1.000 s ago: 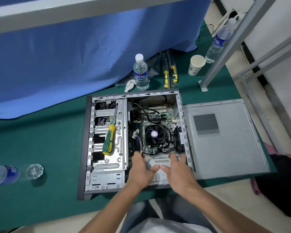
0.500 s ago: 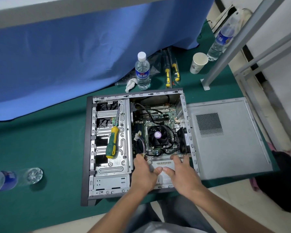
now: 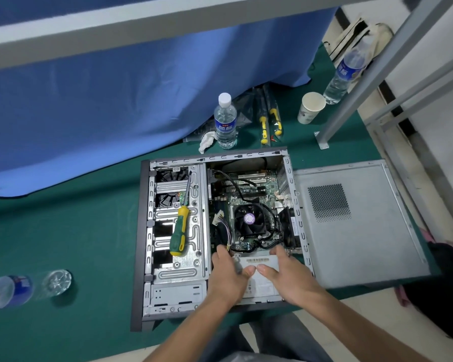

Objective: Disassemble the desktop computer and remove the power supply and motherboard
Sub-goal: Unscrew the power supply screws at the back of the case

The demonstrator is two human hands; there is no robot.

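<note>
Both hands grip the power supply (image 3: pixel 259 273) in the case's (image 3: pixel 141 231) near right corner: left hand (image 3: pixel 228 273) and right hand (image 3: pixel 285 273) curled over its far edge. Best lifted level, cables (image 3: pixel 224 228) freed first, clear of motherboard (image 3: pixel 246 189).

Green-topped table (image 3: pixel 63 231), blue drape (image 3: pixel 115 100), grey metal frame (image 3: pixel 364 82)
</note>
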